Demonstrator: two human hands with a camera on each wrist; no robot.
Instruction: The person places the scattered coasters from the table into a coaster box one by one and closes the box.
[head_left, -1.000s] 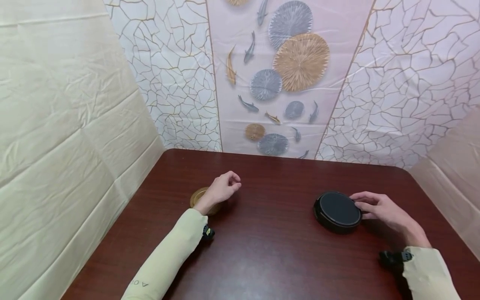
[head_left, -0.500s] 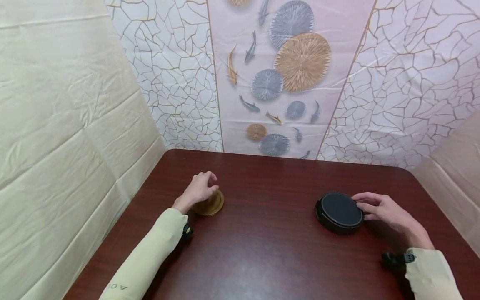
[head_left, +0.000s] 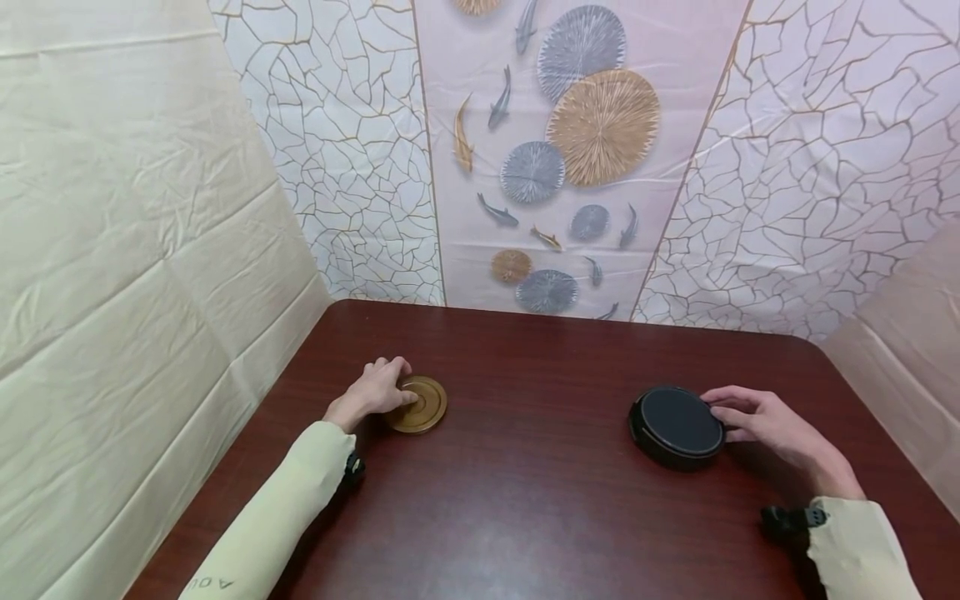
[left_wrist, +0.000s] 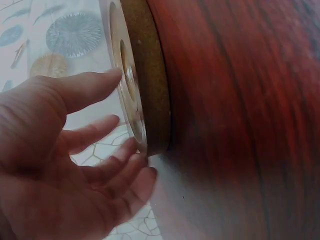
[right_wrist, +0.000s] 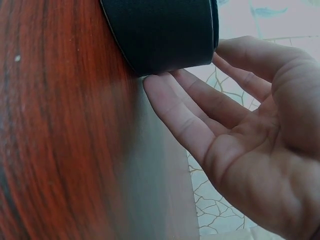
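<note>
A brassy brown round disc (head_left: pixel 432 406) with concentric rings on its top lies on the table, left of middle. My left hand (head_left: pixel 371 389) is at its left side; in the left wrist view the thumb (left_wrist: pixel 92 89) is right at the ringed face and the loosely bent fingers (left_wrist: pixel 120 175) are at the rim. On the right sits a flat-topped black round case (head_left: pixel 678 421). My right hand (head_left: pixel 772 425) touches its right side, the fingers nearly straight. From the right wrist view, fingertips lie along the black side wall (right_wrist: pixel 162 37), with the thumb near its upper edge.
The dark red-brown wooden table (head_left: pixel 517 500) carries both round things well apart. A patterned cloth backdrop (head_left: pixel 487 167) hangs behind its far edge, and pale creased cloth (head_left: pixel 150 250) lines the left side. Dark wrist straps (head_left: pixel 791 518) sit below the cream sleeves.
My left hand has drawn back leftward off the brassy disc and come lower to its left side, so more of the disc shows. My right hand and the black case have stayed put.
</note>
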